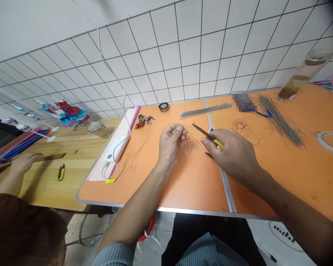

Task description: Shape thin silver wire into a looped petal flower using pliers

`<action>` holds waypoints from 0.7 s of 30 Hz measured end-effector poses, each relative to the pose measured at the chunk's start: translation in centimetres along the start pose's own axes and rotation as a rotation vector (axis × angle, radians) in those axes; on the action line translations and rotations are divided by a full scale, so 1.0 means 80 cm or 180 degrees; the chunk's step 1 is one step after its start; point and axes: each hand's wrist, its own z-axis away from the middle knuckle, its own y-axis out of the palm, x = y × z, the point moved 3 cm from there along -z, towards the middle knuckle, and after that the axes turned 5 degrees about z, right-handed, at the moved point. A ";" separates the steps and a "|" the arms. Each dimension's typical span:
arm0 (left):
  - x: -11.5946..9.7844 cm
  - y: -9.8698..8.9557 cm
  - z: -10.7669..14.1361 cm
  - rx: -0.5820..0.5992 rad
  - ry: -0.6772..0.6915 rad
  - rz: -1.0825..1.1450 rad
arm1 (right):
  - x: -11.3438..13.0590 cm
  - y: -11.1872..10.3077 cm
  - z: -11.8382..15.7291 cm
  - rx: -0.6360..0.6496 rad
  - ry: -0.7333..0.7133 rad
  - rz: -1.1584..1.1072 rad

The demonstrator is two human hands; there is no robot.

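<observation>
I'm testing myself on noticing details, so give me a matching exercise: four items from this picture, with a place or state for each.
1. Left hand
2. Right hand
3. Glass bottle
4. Yellow-and-black tool

A. Lies on the wooden table
B. Grips a tool with a yellow handle
C. Pinches thin wire
D. Contains brownish liquid

Pairs: 1-C, 2-B, 3-D, 4-A

orange table | wire bundles | tape roll | keys | wire flower | white ring
</observation>
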 end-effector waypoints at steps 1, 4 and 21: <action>0.001 0.000 -0.001 -0.0006 -0.0101 0.0026 | -0.008 -0.003 -0.008 0.0148 0.0111 -0.0273; 0.005 0.003 -0.002 0.0031 -0.0456 0.0196 | -0.036 0.001 -0.033 0.0277 0.0517 -0.1351; 0.041 0.008 0.009 0.0170 -0.1072 0.0215 | -0.045 0.077 -0.036 0.2114 0.1322 -0.4287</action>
